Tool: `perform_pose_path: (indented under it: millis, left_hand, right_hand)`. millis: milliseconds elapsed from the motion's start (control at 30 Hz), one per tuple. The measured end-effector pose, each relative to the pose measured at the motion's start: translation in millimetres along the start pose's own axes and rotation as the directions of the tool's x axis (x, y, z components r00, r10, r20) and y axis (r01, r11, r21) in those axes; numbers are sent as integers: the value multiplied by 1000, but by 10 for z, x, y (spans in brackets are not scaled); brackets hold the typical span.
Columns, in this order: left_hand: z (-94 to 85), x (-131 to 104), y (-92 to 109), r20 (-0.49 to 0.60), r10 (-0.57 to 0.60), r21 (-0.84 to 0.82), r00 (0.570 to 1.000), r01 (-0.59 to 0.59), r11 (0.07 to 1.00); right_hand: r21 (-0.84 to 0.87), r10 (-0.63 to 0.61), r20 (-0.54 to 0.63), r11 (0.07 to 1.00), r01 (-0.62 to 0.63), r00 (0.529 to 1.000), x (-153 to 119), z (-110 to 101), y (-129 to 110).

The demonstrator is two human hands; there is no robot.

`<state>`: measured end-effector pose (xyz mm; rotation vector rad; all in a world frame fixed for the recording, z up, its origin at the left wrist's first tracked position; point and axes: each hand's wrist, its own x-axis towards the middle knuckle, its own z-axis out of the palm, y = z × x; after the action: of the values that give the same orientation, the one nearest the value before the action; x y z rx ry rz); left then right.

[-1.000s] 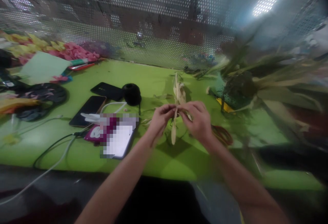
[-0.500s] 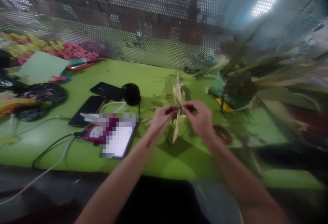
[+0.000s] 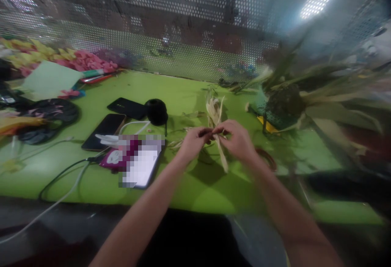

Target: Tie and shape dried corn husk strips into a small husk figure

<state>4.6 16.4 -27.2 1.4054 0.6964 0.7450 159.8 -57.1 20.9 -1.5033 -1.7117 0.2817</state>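
Note:
Over the green table (image 3: 189, 193), a bundle of pale dried leaves (image 3: 214, 110) stands fanned upward, with one strip hanging down below the fingers. My left hand (image 3: 195, 141) pinches the bundle at its narrow middle from the left. From the right, my right hand (image 3: 233, 137) pinches the same spot, its fingertips touching those of the left. What exactly lies between the fingertips is hidden. Loose dry leaf scraps (image 3: 175, 144) lie beside my left hand.
Left of my hands are a lit phone (image 3: 143, 165), two dark phones, a black round object (image 3: 156, 111), a purple item and cables. To the right, long leaves (image 3: 326, 100) surround a green basket-like object. A reddish ring (image 3: 267, 159) lies near my right forearm.
My hands have drawn closer together at the middle of the bundle. The leaves above have spread, and the hanging strip has swung to the right.

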Motion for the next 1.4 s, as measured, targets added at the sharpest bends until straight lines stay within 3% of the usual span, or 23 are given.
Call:
perform_pose_path:
  millis: [100,267,567,700,800,867,933,1000,1100,1167,1267,1333,1400]
  left_hand:
    - [10,4,16,47,10,23,999,-11,1000]
    - [12,-1,11,44,19,-92,999,-15,996]
    - [-12,0,-38,-26,-26,-489,999,10,872]
    - [-15,-13,-18,45,-53,-581,998,69,811]
    - [-29,-15,-13,75,-64,-592,995,96,801]
    - [-40,1,-27,20,-86,-586,996,81,807]
    - [-46,24,-45,-75,-106,-564,992,45,825]
    - [-44,42,-54,-151,-105,-528,983,9,849]
    - [-28,42,-35,-188,-86,-479,978,-15,878]
    - [-17,30,-14,-191,-79,-454,978,-16,891]
    - [-10,12,-3,-172,-61,-401,983,-13,916]
    - [-10,6,-11,-145,-32,-363,989,-23,932]
    - [-8,6,-22,-128,-10,-339,992,-34,940]
  right_hand:
    - [272,214,-63,943,-190,975,29,30,30]
    - [617,496,20,678,-401,868,92,68,115]
    - [710,579,199,471,-524,791,90,156,143]
    - [682,585,277,440,-585,762,74,216,115]
    - [679,554,303,445,-584,775,63,231,126]
    - [642,557,316,470,-605,768,61,206,133]
    - [570,562,315,532,-626,765,59,158,130]
    - [463,537,266,658,-594,801,52,107,127]
    - [195,359,27,914,-357,933,34,67,133]
    - [-3,130,-118,991,-132,984,20,65,136]
    - [-78,-100,-156,993,89,983,-3,73,103]
    - [1,-106,-156,994,107,982,-19,75,59]
    - [143,-12,-158,989,35,987,-27,76,20]
